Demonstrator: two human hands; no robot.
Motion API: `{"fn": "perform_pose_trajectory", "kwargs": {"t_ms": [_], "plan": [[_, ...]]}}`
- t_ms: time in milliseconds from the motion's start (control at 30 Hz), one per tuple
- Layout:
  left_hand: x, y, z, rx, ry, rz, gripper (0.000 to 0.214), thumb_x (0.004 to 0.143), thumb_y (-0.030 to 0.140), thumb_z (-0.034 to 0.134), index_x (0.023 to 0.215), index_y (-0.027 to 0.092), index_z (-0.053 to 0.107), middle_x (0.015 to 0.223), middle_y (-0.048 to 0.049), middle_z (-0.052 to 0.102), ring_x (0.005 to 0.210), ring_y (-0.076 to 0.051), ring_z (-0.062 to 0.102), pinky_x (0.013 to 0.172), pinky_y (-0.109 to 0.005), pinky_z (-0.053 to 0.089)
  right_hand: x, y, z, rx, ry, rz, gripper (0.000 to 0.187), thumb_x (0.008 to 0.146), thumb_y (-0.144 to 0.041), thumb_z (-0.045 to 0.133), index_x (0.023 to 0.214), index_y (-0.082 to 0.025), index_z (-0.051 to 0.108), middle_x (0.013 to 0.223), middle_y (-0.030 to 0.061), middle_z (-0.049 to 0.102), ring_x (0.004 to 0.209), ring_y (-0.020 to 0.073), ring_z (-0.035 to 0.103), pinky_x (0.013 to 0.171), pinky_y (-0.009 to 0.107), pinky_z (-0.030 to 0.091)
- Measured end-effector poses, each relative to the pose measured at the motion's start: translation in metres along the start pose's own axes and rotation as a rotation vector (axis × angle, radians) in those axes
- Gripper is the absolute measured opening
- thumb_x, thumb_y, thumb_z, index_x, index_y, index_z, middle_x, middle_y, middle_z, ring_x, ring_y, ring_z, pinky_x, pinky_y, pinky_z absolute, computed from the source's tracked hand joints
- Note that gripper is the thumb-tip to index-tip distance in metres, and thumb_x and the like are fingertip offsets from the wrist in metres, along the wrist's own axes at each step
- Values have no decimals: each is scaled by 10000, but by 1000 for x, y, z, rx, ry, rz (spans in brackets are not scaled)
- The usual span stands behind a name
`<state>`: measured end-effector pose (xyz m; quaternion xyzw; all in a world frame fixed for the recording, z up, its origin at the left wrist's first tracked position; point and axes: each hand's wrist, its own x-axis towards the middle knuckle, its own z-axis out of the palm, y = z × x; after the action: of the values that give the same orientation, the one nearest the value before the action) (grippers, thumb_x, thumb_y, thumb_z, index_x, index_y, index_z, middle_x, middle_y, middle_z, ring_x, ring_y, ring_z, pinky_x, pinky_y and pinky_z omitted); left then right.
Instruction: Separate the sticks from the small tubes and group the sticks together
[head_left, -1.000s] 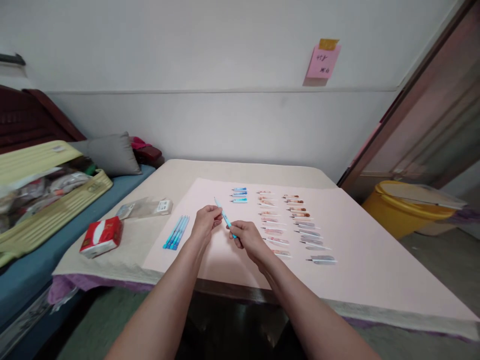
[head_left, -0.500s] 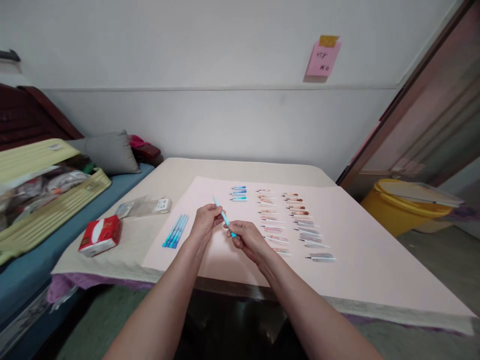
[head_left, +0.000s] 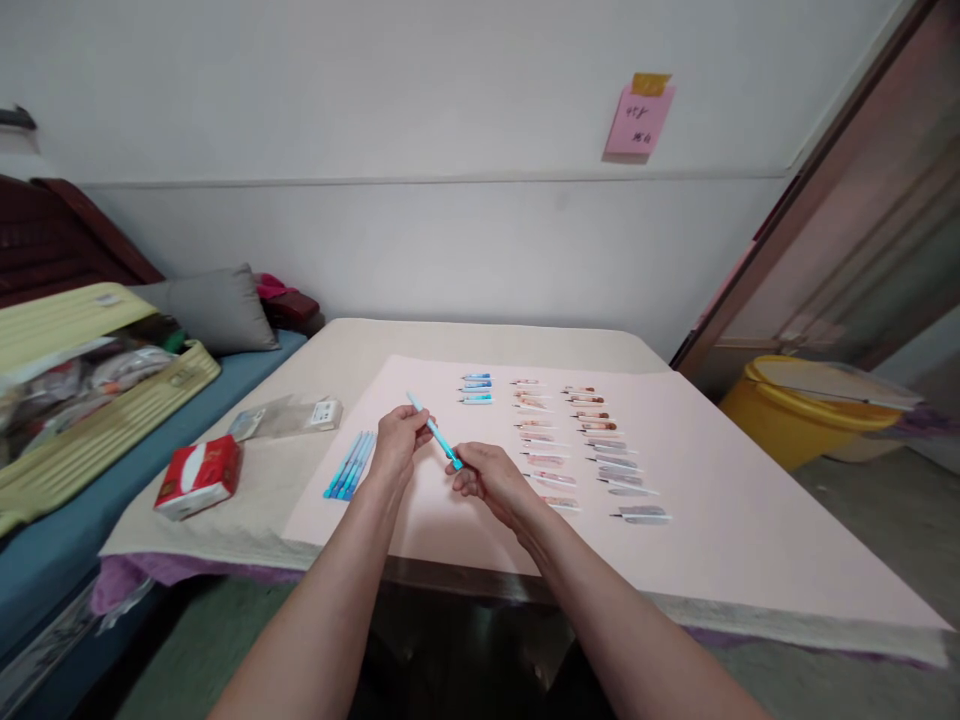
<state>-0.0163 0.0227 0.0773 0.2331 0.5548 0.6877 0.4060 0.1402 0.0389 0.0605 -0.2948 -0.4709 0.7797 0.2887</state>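
A grey cushion (head_left: 217,312) rests left; a yellow bin (head_left: 780,425) stands right.

Two bare forearms angle inward, the left forearm (head_left: 322,590) and the right forearm (head_left: 600,590), bringing the hands near each other but apart. The left hand (head_left: 401,438) pinches thumb against fingers; the right hand (head_left: 486,472) points leftward, thumb uppermost, fingers curled beneath.

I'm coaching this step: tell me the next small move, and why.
Likely the left hand should lay the light blue pen beside the group of blue pens: it pinches that pen, and the group, similar in colour, lies close by on its side.
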Motion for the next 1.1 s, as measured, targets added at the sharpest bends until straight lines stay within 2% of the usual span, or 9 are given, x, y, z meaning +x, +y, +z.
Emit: {"fn": "perform_pose_trajectory", "kwargs": {"t_ms": [100, 200, 333, 500, 800, 967, 1100], "plan": [[0, 1, -2, -22, 11, 13, 182, 648, 233, 687, 732, 126, 565, 736, -61, 640, 670, -120, 600, 617, -226, 467, 0, 0, 1, -45, 40, 2, 199, 654, -202, 674, 813, -128, 579, 693, 39, 632, 534, 107, 595, 485, 199, 443], [-2, 3, 0, -53, -14, 8, 162, 681, 214, 655, 781, 122, 567, 747, -67, 645, 687, -123, 609, 637, -232, 475, 1, 1, 2, -154, 114, -75, 240, 617, -137, 651, 846, -131, 578, 604, -10, 585, 551, 122, 605, 524, 217, 468], [-6, 6, 5, -55, -22, -13, 151, 721, 163, 586, 862, 112, 563, 734, -76, 647, 671, -129, 615, 618, -232, 476, 4, 4, 1, -307, 167, -195, 262, 630, -143, 600, 891, -141, 574, 577, -47, 542, 530, 126, 600, 507, 221, 466], [-8, 8, 7, -50, -29, 5, 157, 733, 156, 560, 884, 112, 565, 743, -79, 645, 681, -136, 617, 618, -236, 474, 6, 6, -1, -377, 155, -247, 275, 655, -183, 564, 928, -151, 556, 576, -52, 536, 520, 133, 597, 500, 235, 472], [-7, 7, 3, -63, -108, 28, 227, 710, 193, 587, 923, 117, 569, 758, -82, 644, 713, -156, 615, 646, -268, 472, 6, 4, -3, -620, 176, -262, 270, 675, -235, 583, 934, -158, 593, 678, -11, 593, 526, 120, 583, 496, 225, 443], [-8, 6, 4, -76, -108, 21, 250, 688, 216, 618, 914, 121, 569, 775, -78, 642, 709, -151, 613, 646, -267, 470, 3, 1, -3, -684, 224, -314, 231, 631, -138, 558, 855, -161, 609, 552, -54, 512, 486, 104, 528, 515, 218, 417], [-8, 6, 6, -39, -86, 49, 308, 643, 274, 695, 895, 137, 582, 778, -49, 624, 719, -134, 604, 637, -242, 469, 2, -1, -2, -749, 247, -386, 198, 642, -127, 526, 804, -179, 627, 554, -49, 512, 520, 106, 516, 540, 219, 407]]}}
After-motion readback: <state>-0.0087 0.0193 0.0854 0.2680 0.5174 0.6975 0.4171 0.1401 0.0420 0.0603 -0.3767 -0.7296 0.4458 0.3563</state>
